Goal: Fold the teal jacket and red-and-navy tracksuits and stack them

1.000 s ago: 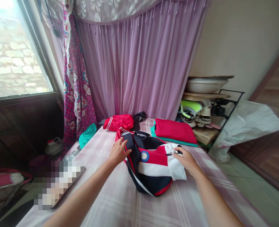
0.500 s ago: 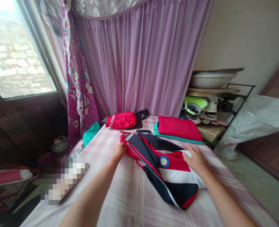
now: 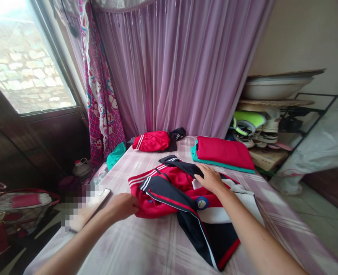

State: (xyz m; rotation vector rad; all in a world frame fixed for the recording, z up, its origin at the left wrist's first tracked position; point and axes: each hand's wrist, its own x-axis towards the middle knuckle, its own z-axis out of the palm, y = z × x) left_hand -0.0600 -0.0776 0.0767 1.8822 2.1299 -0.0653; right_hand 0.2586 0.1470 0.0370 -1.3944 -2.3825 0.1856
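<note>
A red, navy and white jacket with a round blue badge lies loosely folded on the checked bed sheet. Its navy sleeves, with white-striped cuffs, cross over the red hem. My left hand is closed on the red hem at the jacket's left side; its fingertips are partly hidden. Over the upper middle of the jacket, my right hand lies with fingers stretched out beside a navy sleeve and a white patch.
Behind the jacket lie a red garment and a folded red and teal stack. A phone-like object, partly blurred out, rests at the left edge. A shoe rack stands right; a purple curtain hangs behind.
My left hand has pulled the red hem left and nearer, spreading it out. My right hand has moved left from the jacket's white right part to its upper middle. The view has shifted slightly.
</note>
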